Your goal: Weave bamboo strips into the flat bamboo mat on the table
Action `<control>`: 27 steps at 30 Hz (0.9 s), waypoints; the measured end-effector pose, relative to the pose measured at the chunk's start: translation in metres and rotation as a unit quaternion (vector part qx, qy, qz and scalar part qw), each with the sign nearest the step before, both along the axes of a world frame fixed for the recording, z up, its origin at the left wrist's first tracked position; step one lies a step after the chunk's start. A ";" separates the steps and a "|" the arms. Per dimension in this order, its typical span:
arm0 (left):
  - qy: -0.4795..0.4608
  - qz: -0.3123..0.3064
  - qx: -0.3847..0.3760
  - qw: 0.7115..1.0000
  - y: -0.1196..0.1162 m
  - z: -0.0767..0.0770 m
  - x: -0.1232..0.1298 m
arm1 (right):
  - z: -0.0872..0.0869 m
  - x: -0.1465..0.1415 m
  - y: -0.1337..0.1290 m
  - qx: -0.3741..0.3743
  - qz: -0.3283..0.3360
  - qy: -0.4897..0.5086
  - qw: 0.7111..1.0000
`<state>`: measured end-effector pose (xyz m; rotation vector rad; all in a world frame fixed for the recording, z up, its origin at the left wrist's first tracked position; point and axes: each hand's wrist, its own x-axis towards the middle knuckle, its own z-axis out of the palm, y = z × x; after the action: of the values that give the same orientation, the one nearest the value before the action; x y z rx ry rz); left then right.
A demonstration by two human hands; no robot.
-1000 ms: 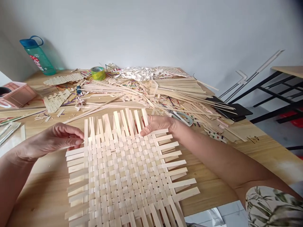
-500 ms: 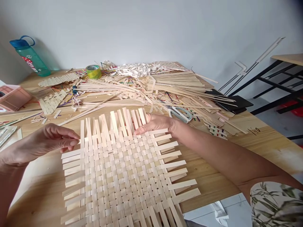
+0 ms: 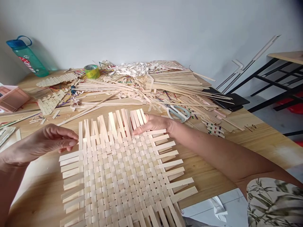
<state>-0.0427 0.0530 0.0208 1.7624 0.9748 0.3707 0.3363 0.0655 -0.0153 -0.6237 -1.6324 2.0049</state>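
A woven mat of pale wooden strips [image 3: 120,176] lies in front of me, with loose strip ends sticking out on its sides. My right hand [image 3: 152,123] grips the mat's far edge near the right, thumb on top of the strips and fingers behind them. At the far left corner, my left hand [image 3: 59,140] is closed in a pinch on the end of a thin strip beside the mat's leftmost upright strip. Most of that pinched strip is hidden.
Behind the mat are piled wooden strips [image 3: 170,82], scissors [image 3: 178,113], a tape roll [image 3: 92,71] and small woven pieces [image 3: 50,101]. A bottle [image 3: 30,60] and pink box [image 3: 14,98] stand left; a black flat object [image 3: 233,100] lies right.
The whole view has shifted slightly, so things appear a little further left. Both hands keep their places on the mat and strip.
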 end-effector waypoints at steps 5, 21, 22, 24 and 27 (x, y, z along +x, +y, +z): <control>0.046 -0.025 -0.037 0.998 0.000 0.003 0.007 | 0.000 0.002 0.000 -0.022 -0.003 -0.040 0.999; 0.034 0.010 -0.028 0.999 -0.003 0.000 0.012 | 0.003 0.002 -0.004 -0.100 -0.015 0.006 0.995; 0.033 0.006 -0.032 0.999 -0.002 -0.002 0.009 | 0.003 0.001 -0.004 -0.094 -0.014 0.005 0.995; 0.028 -0.002 -0.037 0.999 0.000 -0.006 0.001 | 0.003 -0.001 -0.003 -0.080 -0.020 0.004 0.997; 0.027 0.001 -0.036 0.999 0.003 -0.009 -0.006 | 0.002 -0.002 0.000 -0.059 -0.025 -0.002 0.998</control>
<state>-0.0491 0.0557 0.0119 1.7133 1.0162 0.2880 0.3344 0.0659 -0.0136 -0.7053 -1.4938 2.0760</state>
